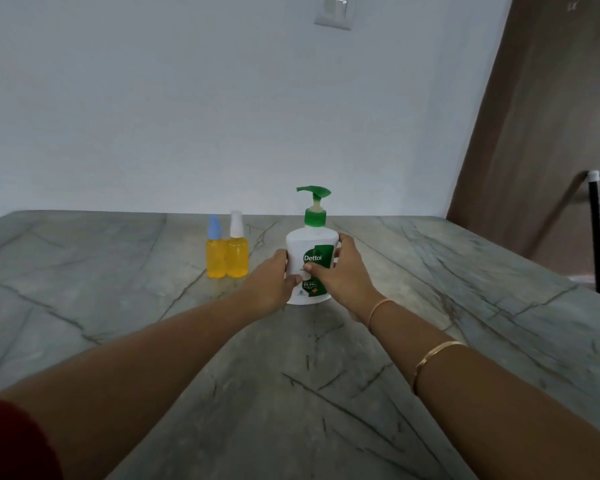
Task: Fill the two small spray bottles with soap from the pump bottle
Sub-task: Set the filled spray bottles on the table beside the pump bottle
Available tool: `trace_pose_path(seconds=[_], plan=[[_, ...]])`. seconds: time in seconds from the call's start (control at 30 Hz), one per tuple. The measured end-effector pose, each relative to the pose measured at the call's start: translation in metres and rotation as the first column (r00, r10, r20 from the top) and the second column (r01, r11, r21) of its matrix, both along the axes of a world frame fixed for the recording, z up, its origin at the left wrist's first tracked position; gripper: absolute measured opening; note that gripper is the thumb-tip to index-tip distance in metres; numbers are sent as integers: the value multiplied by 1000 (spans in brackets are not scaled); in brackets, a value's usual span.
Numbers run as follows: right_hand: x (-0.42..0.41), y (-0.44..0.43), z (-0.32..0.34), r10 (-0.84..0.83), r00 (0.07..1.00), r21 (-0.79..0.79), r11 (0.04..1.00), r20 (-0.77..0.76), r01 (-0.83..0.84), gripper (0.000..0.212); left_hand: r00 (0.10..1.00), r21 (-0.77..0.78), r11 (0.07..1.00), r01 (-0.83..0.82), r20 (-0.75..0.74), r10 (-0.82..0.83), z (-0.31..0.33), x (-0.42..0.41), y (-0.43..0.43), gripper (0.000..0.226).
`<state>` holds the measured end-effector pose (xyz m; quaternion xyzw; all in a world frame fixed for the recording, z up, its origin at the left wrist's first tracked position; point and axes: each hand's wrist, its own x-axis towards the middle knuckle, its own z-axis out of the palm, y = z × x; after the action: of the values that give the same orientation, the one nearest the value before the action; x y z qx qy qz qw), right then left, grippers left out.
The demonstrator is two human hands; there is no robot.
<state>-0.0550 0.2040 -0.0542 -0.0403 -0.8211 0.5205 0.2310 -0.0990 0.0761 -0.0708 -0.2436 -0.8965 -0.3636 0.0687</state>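
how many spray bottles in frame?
2. Blue-capped bottle and white-capped bottle stand side by side on the table, left of the pump bottle. None seem hidden.

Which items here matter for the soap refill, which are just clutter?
Job: white Dettol pump bottle with green pump, held by left hand and right hand; blue-capped yellow spray bottle; white-capped yellow spray bottle.
Clutter: black pole; wall switch plate.
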Motion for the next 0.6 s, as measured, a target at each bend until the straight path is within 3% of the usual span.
trace_pose_path(seconds=[0.6], plan=[[-32,-12,-5,9,999,35,999,49,-11,67,998,31,999,-28,-47,30,-8,-25,-10,37]])
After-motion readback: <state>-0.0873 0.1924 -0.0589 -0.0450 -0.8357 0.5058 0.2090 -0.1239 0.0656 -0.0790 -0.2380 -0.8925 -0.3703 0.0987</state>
